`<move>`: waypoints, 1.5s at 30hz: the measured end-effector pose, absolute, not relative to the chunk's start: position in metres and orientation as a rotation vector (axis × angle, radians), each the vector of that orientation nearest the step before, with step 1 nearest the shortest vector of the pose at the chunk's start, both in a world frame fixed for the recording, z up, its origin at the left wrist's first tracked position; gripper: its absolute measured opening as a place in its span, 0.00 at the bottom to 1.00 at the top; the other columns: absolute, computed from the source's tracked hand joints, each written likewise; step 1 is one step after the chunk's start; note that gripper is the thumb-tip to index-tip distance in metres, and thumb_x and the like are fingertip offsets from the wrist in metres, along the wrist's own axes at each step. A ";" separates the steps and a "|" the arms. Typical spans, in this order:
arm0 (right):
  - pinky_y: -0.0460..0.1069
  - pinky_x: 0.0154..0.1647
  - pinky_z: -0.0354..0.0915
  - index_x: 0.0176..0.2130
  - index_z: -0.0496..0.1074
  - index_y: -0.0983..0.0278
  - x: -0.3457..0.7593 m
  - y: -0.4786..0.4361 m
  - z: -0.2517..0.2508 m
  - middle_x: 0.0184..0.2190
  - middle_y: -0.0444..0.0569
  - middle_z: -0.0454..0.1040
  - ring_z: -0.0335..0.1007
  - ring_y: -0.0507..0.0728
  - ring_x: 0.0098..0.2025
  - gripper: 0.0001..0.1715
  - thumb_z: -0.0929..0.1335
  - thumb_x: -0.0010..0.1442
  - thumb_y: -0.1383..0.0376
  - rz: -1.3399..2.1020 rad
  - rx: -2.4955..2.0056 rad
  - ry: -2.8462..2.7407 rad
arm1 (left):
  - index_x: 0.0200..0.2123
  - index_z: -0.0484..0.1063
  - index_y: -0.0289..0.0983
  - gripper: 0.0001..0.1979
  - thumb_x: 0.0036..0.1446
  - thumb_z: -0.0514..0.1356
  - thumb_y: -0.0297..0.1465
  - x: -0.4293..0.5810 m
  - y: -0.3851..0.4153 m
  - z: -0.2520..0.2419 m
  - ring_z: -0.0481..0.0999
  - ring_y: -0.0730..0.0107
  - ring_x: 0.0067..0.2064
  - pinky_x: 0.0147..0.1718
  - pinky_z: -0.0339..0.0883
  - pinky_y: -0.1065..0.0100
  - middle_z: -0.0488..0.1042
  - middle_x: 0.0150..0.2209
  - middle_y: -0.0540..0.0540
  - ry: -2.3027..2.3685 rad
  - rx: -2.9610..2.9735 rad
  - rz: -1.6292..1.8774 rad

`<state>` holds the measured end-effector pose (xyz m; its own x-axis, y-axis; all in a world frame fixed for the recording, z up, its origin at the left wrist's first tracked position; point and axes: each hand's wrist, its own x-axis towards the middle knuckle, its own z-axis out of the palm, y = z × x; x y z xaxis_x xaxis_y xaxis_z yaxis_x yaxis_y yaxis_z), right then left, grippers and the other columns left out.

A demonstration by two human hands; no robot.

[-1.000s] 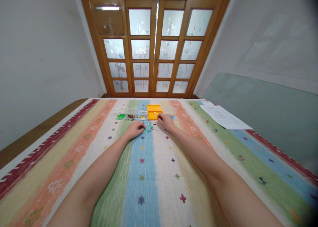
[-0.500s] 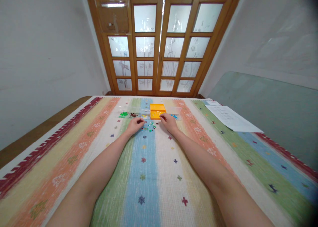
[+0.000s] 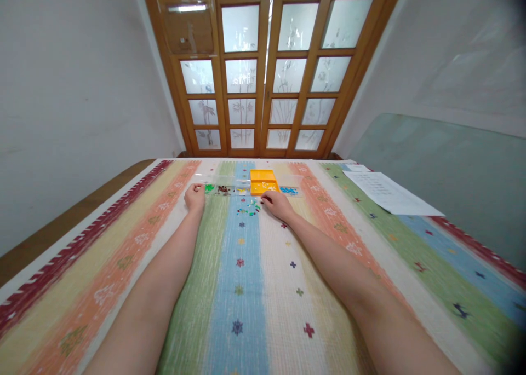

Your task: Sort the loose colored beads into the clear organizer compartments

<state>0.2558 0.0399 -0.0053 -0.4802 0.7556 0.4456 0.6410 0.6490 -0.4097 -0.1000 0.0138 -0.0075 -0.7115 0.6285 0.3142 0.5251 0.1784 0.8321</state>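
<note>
My left hand (image 3: 195, 196) is at the clear box of green pieces (image 3: 209, 188), fingers pinched together; anything between them is too small to make out. My right hand (image 3: 276, 205) is closed in a pinch just in front of the orange box (image 3: 264, 189), beside the loose pile of small mixed pieces (image 3: 248, 208) on the cloth. What its fingertips hold, if anything, I cannot tell. White pieces lie inside the orange box, whose lid stands open. Brown pieces (image 3: 224, 190), a few yellow pieces (image 3: 241, 190) and blue pieces (image 3: 289, 190) lie in clear boxes along the same row.
A striped tablecloth (image 3: 238, 276) covers the table. Sheets of printed paper (image 3: 390, 192) lie at the right side. Behind the table stand wooden doors with glass panes (image 3: 242, 76). A pale green panel (image 3: 447, 167) leans at the right wall.
My left hand has moved left from the mixed pile to the box of green pieces. My right hand has shifted slightly toward the pile, uncovering more of the blue pieces.
</note>
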 end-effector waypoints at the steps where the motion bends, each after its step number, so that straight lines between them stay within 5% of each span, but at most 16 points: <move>1: 0.49 0.44 0.63 0.43 0.78 0.62 0.256 0.039 -0.005 0.42 0.50 0.81 0.74 0.57 0.43 0.09 0.67 0.69 0.65 0.245 -1.082 -2.267 | 0.43 0.81 0.38 0.13 0.59 0.61 0.37 -0.102 0.015 -0.008 0.76 0.63 0.36 0.37 0.65 0.68 0.79 0.35 0.46 2.362 1.143 1.548; 11: 0.49 0.46 0.63 0.42 0.79 0.62 0.255 0.041 -0.004 0.42 0.50 0.81 0.74 0.57 0.44 0.09 0.67 0.69 0.65 0.262 -1.057 -2.310 | 0.41 0.80 0.41 0.12 0.61 0.60 0.39 -0.096 0.016 0.000 0.77 0.56 0.40 0.38 0.63 0.65 0.81 0.39 0.41 2.516 1.299 1.227; 17: 0.49 0.48 0.63 0.41 0.79 0.62 0.254 0.044 -0.006 0.42 0.51 0.80 0.73 0.57 0.45 0.10 0.67 0.69 0.66 0.256 -1.035 -2.333 | 0.42 0.80 0.40 0.15 0.63 0.57 0.41 -0.070 -0.003 0.009 0.74 0.64 0.32 0.33 0.59 0.67 0.75 0.28 0.48 2.145 1.918 1.115; 26: 0.50 0.47 0.63 0.41 0.79 0.63 0.254 0.040 -0.002 0.41 0.51 0.80 0.73 0.57 0.45 0.10 0.67 0.69 0.66 0.252 -1.040 -2.341 | 0.41 0.82 0.42 0.12 0.62 0.59 0.39 -0.029 -0.024 0.021 0.73 0.64 0.30 0.34 0.59 0.67 0.77 0.28 0.47 1.616 2.486 0.548; 45: 0.49 0.45 0.61 0.41 0.79 0.63 0.255 0.039 -0.002 0.41 0.51 0.79 0.71 0.57 0.44 0.10 0.66 0.69 0.65 0.202 -1.036 -2.369 | 0.43 0.82 0.42 0.12 0.60 0.60 0.36 -0.025 -0.032 0.029 0.72 0.66 0.28 0.32 0.57 0.67 0.74 0.26 0.49 1.485 2.510 0.479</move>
<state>0.2545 0.0387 -0.0017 -0.5575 0.7169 0.4185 0.6355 0.6930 -0.3404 -0.0247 -0.0315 0.0290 0.4476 0.8760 0.1797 0.8159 -0.4823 0.3189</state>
